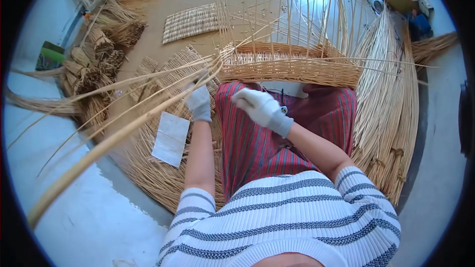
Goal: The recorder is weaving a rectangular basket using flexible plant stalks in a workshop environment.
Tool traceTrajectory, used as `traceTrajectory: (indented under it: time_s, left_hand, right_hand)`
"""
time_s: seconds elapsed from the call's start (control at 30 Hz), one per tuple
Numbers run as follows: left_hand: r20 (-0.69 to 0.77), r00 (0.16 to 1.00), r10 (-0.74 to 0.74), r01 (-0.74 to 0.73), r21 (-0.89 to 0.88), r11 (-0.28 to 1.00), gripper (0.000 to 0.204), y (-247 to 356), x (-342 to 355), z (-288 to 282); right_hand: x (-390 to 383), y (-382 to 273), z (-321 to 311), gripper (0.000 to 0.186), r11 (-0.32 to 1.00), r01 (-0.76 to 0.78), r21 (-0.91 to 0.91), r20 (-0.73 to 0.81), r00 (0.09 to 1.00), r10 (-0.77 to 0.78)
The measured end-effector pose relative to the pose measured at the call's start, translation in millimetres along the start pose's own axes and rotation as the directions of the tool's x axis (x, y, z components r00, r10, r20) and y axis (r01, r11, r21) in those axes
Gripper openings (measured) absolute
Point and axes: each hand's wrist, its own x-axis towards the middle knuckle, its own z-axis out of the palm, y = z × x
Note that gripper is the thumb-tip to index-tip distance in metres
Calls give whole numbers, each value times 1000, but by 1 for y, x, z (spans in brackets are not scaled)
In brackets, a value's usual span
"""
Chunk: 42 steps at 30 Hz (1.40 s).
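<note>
A woven wicker basket (292, 73) rests across my knees, its long uncut stakes standing up from the rim. From its left corner, a thick pale cane (118, 137) and several thinner canes sweep out toward the lower left. My left hand (199, 103), in a white glove, is closed around the thick cane just outside that corner; its fingers are partly covered by canes. My right hand (261, 110), also gloved, hovers over my lap below the basket's front wall. Its fingers are curled together, and whatever they may hold is hidden.
Woven mats (192, 23) lie beyond the basket and by my left arm, with a white sheet (171, 138) on top of one. Bundled stalks (101, 64) are stacked at the left. Long pale strands (383, 104) spread along the right. Blue containers (420, 24) stand far right.
</note>
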Motion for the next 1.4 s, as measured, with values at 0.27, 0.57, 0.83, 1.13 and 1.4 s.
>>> traceTrajectory:
  time_s: [0.27, 0.57, 0.83, 1.13, 1.4]
  left_hand:
    - [428, 879, -210, 476, -811, 340, 21, 42, -9, -3]
    - [703, 708, 64, 696, -711, 102, 25, 44, 34, 37]
    - [787, 566, 245, 816, -577, -31, 30, -10, 53, -15]
    - [469, 723, 507, 590, -801, -102, 74, 11, 113, 111]
    - [608, 726, 322, 688, -631, -359, 99, 48, 104, 100]
  right_hand:
    - [101, -54, 54, 37, 844, 471, -256, 348, 860, -374]
    - [146, 101, 116, 34, 949, 164, -269, -75, 979, -190]
    - [107, -18, 81, 25, 903, 371, -216, 151, 926, -345]
    - [65, -63, 44, 28, 778, 567, -270, 275, 820, -502]
    - [56, 113, -67, 41, 991, -16, 130, -524, 847, 83]
